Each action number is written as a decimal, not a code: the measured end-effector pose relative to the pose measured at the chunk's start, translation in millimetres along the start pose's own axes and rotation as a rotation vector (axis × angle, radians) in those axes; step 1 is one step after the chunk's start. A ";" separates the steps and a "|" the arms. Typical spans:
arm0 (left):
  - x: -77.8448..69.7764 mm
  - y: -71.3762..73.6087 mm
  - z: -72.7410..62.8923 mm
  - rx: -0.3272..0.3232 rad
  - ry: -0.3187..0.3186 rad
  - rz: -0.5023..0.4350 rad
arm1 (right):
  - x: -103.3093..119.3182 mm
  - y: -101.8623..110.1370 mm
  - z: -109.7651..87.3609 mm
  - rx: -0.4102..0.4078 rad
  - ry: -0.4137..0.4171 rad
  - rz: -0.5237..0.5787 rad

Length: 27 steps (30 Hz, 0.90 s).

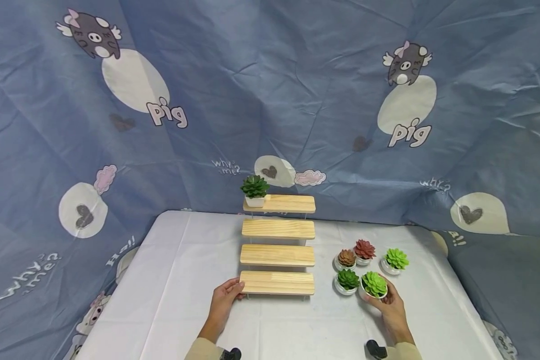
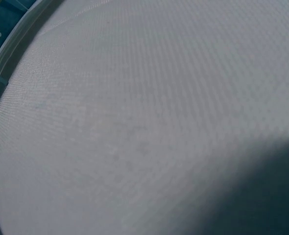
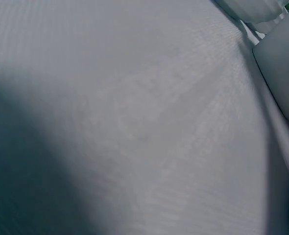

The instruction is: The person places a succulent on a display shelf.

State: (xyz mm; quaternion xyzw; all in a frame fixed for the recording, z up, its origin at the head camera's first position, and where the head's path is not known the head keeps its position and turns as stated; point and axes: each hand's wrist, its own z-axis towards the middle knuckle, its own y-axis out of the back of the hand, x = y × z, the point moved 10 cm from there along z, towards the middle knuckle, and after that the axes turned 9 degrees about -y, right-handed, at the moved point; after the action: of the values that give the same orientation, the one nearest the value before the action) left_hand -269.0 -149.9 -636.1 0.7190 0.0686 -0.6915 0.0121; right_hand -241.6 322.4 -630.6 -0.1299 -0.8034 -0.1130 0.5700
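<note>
My right hand [image 1: 391,305] grips a small white pot with a bright green artificial succulent [image 1: 374,284], fingers curled round its right side. Part of that white pot [image 3: 281,63] shows at the right edge of the right wrist view. On the left, my left hand [image 1: 225,297] pinches the left end of the lowest board of a four-tier wooden display shelf [image 1: 277,283]. The left wrist view shows mostly white cloth. A dark green succulent in a white pot [image 1: 254,190] stands at the left end of the top tier.
Right of the shelf stand more potted succulents: a dark green one [image 1: 347,280], a brown one [image 1: 346,258], a red one [image 1: 364,250] and another bright green one [image 1: 396,260]. White cloth [image 1: 180,280] covers the table; a blue printed curtain [image 1: 270,100] hangs behind.
</note>
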 end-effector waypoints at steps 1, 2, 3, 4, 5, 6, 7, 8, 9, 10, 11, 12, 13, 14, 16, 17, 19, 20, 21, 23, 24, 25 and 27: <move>0.0 -0.2 -0.1 0.000 0.001 0.002 | -0.6 0.9 -0.1 0.000 0.004 0.026; 0.0 -0.3 0.0 -0.001 0.000 0.005 | -0.7 1.5 -0.4 0.003 0.012 0.058; 0.1 -0.2 0.0 -0.001 0.001 0.009 | -1.6 2.3 -0.3 0.004 0.012 0.088; -0.1 -0.1 0.1 -0.001 0.000 0.012 | -2.1 2.7 -0.3 0.008 0.016 0.113; -0.3 0.0 -0.1 -0.002 -0.001 0.014 | -2.7 3.2 -0.3 0.009 0.018 0.134; -0.4 -0.1 0.0 0.000 -0.004 0.013 | -2.8 3.6 -0.5 0.011 0.021 0.154; -0.5 -0.3 0.0 0.002 -0.007 0.011 | -3.0 3.9 -0.7 0.012 0.019 0.161; -0.8 -0.3 0.1 0.003 -0.011 0.011 | -3.4 4.3 -0.8 0.006 0.012 0.156; -0.8 -0.3 0.2 0.003 -0.013 0.009 | -3.8 4.5 -0.7 0.003 0.007 0.149; -1.0 -0.4 0.2 0.003 -0.017 0.007 | -3.2 4.4 -1.2 0.004 0.008 0.143; -0.8 -0.5 0.1 0.003 -0.017 0.003 | -3.4 4.6 -1.4 -0.001 0.001 0.137; -0.6 -0.5 0.1 0.003 -0.018 0.001 | -3.6 4.9 -1.5 -0.005 -0.005 0.135; -0.5 -0.2 0.4 0.002 -0.017 -0.002 | -3.6 4.8 -1.4 -0.011 -0.010 0.132; -0.5 0.1 0.6 0.001 -0.017 -0.003 | -3.5 4.6 -1.3 -0.012 -0.014 0.132; -0.4 -0.2 0.4 0.004 -0.013 -0.004 | -3.3 4.7 -1.5 -0.012 -0.018 0.132; -0.4 -0.5 0.3 0.004 -0.012 -0.002 | -3.7 5.2 -1.2 -0.015 -0.022 0.123; -1.1 -0.4 0.0 0.001 -0.011 0.001 | -3.0 4.7 -0.9 -0.003 -0.018 0.111; -1.6 -0.4 0.1 0.000 -0.013 0.002 | -2.2 4.2 -0.8 0.006 -0.012 0.108; -2.0 -0.5 0.3 0.000 -0.016 0.002 | -0.9 4.0 -1.1 0.012 -0.002 0.108; -2.3 -0.8 0.7 0.002 -0.015 -0.005 | 2.3 3.7 -2.0 0.024 0.019 0.114; -1.9 -1.0 0.7 0.003 -0.011 -0.010 | 4.0 3.6 -2.6 0.029 0.027 0.117; -1.6 -1.1 0.9 0.005 -0.008 -0.012 | 6.5 3.7 -3.5 0.032 0.042 0.116; -0.5 -1.0 0.8 0.003 0.004 -0.019 | 12.2 3.2 -5.6 0.037 0.063 0.107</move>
State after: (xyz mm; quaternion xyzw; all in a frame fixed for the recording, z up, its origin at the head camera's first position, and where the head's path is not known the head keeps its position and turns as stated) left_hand -269.9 -149.0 -635.6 0.7197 0.0745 -0.6902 0.0040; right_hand -239.4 324.6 -617.1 -0.1588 -0.7789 -0.0716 0.6025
